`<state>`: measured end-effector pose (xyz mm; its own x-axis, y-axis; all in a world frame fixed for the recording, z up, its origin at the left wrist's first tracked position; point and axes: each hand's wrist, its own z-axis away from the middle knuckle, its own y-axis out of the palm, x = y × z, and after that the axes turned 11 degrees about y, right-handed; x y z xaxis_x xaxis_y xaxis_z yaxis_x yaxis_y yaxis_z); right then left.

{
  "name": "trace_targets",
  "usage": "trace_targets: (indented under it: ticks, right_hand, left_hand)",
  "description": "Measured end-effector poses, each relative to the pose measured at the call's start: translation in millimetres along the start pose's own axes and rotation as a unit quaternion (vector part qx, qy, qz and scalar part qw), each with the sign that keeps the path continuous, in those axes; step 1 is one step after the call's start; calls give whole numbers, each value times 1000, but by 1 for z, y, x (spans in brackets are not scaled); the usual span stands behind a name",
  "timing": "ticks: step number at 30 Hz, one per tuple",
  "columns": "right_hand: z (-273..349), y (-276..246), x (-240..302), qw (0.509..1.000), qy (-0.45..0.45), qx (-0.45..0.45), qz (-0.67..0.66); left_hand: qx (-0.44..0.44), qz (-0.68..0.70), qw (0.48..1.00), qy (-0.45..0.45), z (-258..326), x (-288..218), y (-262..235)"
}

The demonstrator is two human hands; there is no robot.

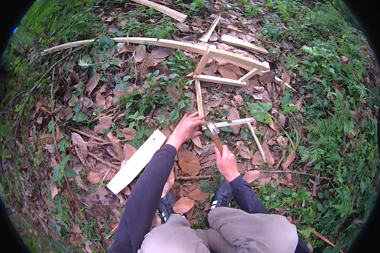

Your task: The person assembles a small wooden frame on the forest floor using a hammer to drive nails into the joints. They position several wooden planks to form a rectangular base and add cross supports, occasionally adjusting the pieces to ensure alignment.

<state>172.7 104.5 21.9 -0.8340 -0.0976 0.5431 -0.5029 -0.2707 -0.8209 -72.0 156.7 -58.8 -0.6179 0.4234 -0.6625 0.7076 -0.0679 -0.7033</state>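
1 hammer (215,138), R hand (227,163) wrapped round; L hand (185,130) half curled at wood frame (199,98), hold unclear; shoes (223,195) striped.

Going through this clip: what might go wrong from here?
The hammer in the right hand has its head close to the left hand, so a stray blow might catch it. The slim wooden frame sits among fallen leaves and might shift if struck.

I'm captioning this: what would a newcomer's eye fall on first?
Probably the bright, pale board, slanting below and left of the left hand in the picture. Next, the hammer gripped in the right hand, near the middle, then the long wooden beam crossing the upper part.
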Motion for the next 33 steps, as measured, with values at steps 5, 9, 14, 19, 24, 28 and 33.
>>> trace_targets:
  ticks: [5, 9, 14, 19, 24, 28, 33]
  right_hand:
    - [-2, 7, -10, 998, 26, 25, 52]
    - [-8, -4, -11, 999, 22, 33, 27]
    - [-7, -1, -11, 998, -30, -45, -43]
    - [-21, -5, -10, 1000, 5, 13, 13]
    - [-13, -8, -19, 996, -75, -37, 9]
    - [-29, -12, -21, 997, -33, 38, 54]
    - [-19, -17, -16, 998, -56, 5, 17]
  left_hand:
    - [6, -11, 1000, -6, -8, -3, -8]
    - [95, -104, 990, 5, -11, -8, -17]
    - [129, -174, 975, 45, -19, -5, -19]
    - [109, -198, 971, 82, -18, 9, -13]
    - [100, -142, 981, 92, -22, 17, -12]
    - [88, -115, 987, 73, -16, 20, -11]
    - [70, -101, 990, 69, -19, 16, -10]
